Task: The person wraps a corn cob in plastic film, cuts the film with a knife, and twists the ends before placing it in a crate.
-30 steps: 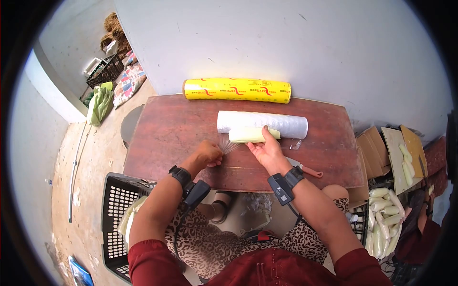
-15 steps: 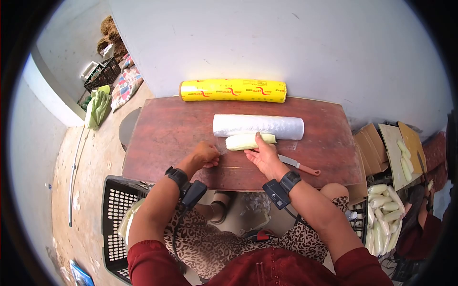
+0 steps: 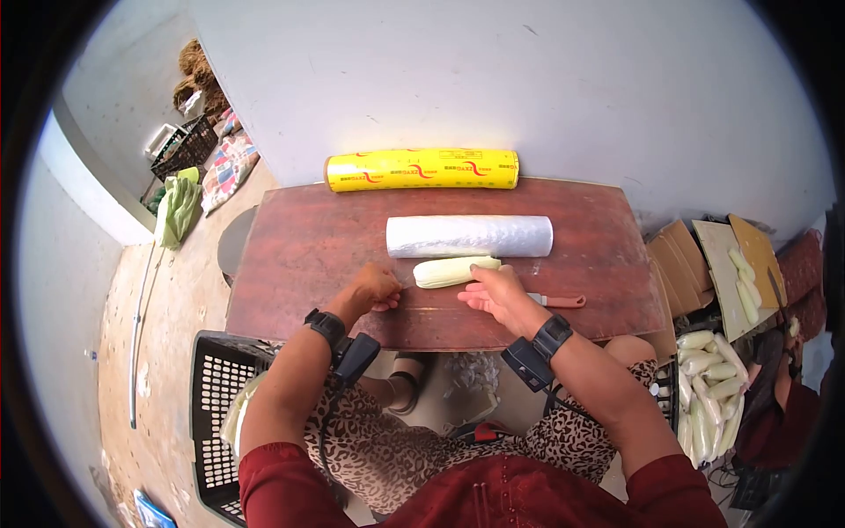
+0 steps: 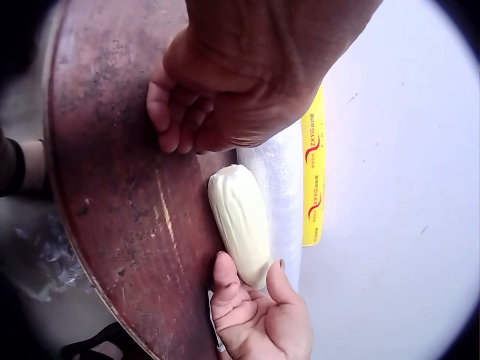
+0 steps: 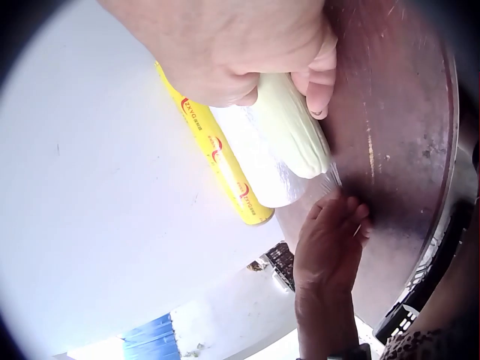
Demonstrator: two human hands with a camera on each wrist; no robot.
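Note:
A pale green ear of corn (image 3: pixel 444 272) in its husk lies just in front of a roll of clear plastic film (image 3: pixel 471 236). My right hand (image 3: pixel 497 290) holds its right end, thumb on one side and fingers on the other. To the left of the corn, my left hand (image 3: pixel 377 286) has its fingertips pinched together close over the table. In the right wrist view a thin stretched strand of film (image 5: pixel 331 178) runs from the corn's free end toward the left hand (image 5: pixel 330 240). A knife (image 3: pixel 563 301) with a reddish handle lies beside my right hand, its blade mostly hidden.
A yellow printed roll (image 3: pixel 422 170) lies along the back of the brown table (image 3: pixel 299 238), against the wall. A black crate (image 3: pixel 211 414) stands at the left. Wrapped ears of corn (image 3: pixel 711 396) fill a crate at the right, near cardboard (image 3: pixel 682 264).
The corn has come down from over the film roll to the table in front of it. My right hand has shifted to its right end. The film roll shows fully now.

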